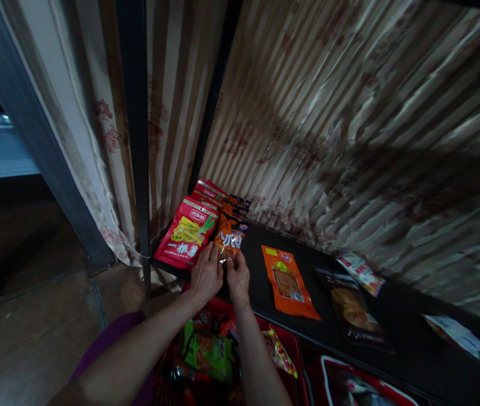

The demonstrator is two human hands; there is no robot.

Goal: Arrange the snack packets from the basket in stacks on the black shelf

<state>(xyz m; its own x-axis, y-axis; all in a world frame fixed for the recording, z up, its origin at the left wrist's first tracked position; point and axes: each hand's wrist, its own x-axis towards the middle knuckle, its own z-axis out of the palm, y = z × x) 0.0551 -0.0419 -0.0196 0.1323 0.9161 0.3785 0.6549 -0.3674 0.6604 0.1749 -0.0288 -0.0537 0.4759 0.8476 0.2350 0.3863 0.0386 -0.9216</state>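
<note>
An orange snack packet (pixel 230 239) with large white lettering lies at the front of a row of similar packets on the black shelf (pixel 253 276). My left hand (pixel 206 273) is at its lower left corner, fingers pressed together on it. At the lower right edge, my right hand (pixel 238 277) has its thumb and fingers closed on the same packet. Directly left of it leans a red snack bag (pixel 189 231) with yellow sticks pictured on it, in front of another red bag (pixel 208 190). Parts of the packet's bottom edge are hidden by my fingers.
Farther right on the shelf lie a flat orange packet (pixel 288 282), a dark brown bag (pixel 352 307) and a white-and-red packet (pixel 361 272). Below stands a red basket (pixel 299 352) holding a green packet (pixel 209 352). A black post (pixel 136 129) rises at the left; a striped curtain (pixel 307 113) hangs behind.
</note>
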